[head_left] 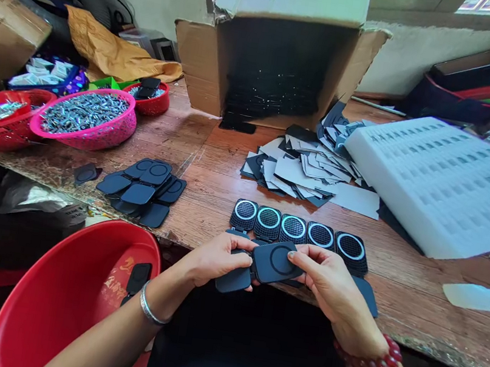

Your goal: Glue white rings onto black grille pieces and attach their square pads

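Observation:
Both hands hold one dark hinged two-panel piece (276, 263) over the table's front edge. My left hand (219, 259) pinches it near the hinge, thumb on top, the plain panel hanging below. My right hand (326, 281) grips the other panel, which bears a ring outline, with the thumb on its face. Just behind, a row of several similar pieces with white rings on mesh (293, 229) lies on the table, their lower panels partly hidden by my hands. To the left sits a pile of dark panels (139, 187).
An open cardboard box (193, 62) stands at the back. Loose grey and black sheets (312, 166) lie before a white foam block (448, 177). Baskets of metal parts, one pink (129, 126), stand at left; a red tub (48, 295) is below the table edge.

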The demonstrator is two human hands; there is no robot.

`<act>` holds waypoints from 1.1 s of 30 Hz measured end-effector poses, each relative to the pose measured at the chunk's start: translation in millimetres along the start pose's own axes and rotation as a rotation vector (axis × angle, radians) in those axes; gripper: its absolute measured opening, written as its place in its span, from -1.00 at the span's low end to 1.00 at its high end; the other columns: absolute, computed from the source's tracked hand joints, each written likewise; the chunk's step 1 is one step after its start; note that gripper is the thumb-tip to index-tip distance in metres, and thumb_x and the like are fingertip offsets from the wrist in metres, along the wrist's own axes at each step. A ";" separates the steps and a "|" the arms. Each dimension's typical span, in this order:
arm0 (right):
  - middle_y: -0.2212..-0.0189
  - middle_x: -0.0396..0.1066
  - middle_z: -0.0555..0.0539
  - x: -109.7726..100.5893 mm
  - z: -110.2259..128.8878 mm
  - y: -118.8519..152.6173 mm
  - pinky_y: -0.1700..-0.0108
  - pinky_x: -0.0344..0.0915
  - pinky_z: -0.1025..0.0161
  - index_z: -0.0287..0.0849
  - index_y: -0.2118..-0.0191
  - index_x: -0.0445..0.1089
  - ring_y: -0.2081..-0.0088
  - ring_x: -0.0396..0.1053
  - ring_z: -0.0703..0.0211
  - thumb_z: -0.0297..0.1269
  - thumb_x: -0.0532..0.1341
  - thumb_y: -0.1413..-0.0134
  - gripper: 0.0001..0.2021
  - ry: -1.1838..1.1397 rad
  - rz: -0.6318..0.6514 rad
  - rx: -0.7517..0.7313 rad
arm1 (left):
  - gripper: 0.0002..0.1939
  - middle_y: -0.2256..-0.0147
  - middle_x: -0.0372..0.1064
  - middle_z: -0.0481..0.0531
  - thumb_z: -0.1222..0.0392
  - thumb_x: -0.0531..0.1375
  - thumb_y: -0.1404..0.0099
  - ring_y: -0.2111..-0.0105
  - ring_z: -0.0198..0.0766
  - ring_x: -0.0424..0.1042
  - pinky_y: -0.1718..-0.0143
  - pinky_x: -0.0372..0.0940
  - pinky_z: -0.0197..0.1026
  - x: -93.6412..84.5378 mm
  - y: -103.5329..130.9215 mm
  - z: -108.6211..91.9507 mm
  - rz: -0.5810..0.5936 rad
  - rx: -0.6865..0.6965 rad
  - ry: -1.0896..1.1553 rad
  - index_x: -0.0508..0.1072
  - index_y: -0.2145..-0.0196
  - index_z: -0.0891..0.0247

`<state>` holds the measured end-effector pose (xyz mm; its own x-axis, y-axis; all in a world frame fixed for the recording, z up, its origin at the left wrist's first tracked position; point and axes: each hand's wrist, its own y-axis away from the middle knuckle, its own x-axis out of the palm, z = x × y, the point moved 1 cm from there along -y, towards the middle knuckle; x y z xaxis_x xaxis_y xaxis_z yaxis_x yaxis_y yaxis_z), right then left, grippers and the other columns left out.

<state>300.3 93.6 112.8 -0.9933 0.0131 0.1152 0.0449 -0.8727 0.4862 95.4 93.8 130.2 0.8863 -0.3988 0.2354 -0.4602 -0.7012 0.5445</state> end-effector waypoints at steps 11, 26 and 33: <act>0.58 0.29 0.05 2.6 5.2 0.4 0.48 0.14 0.31 -0.17 0.64 0.29 0.50 0.19 0.29 0.00 0.50 0.46 -0.55 0.051 -0.011 -0.023 | -0.74 0.45 0.54 0.05 0.27 0.23 -0.09 0.45 -0.27 0.51 0.38 0.45 -0.25 0.7 -2.2 -1.1 0.029 0.014 0.028 0.60 0.23 0.32; 0.58 0.26 0.05 5.0 8.6 3.3 0.48 0.15 0.30 -0.15 0.65 0.26 0.50 0.17 0.28 -0.03 0.46 0.41 -0.59 0.094 -0.047 -0.049 | -0.72 0.45 0.54 0.08 0.18 0.25 -0.12 0.47 -0.25 0.52 0.45 0.45 -0.27 0.7 -7.4 5.3 -0.064 -0.008 0.006 0.59 0.21 0.33; 0.54 0.30 0.02 6.4 5.1 3.2 0.49 0.10 0.30 -0.14 0.65 0.23 0.50 0.14 0.28 -0.05 0.42 0.31 -0.61 0.140 -0.057 -0.149 | -0.70 0.49 0.53 0.07 0.20 0.24 -0.08 0.51 -0.27 0.50 0.49 0.44 -0.29 1.8 -7.5 6.0 -0.125 -0.009 0.008 0.59 0.21 0.33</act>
<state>294.6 93.4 119.6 -0.9994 0.0055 -0.0351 -0.0176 -0.9352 0.3538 100.1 94.7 121.7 0.9372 -0.3039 0.1713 -0.3454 -0.7400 0.5771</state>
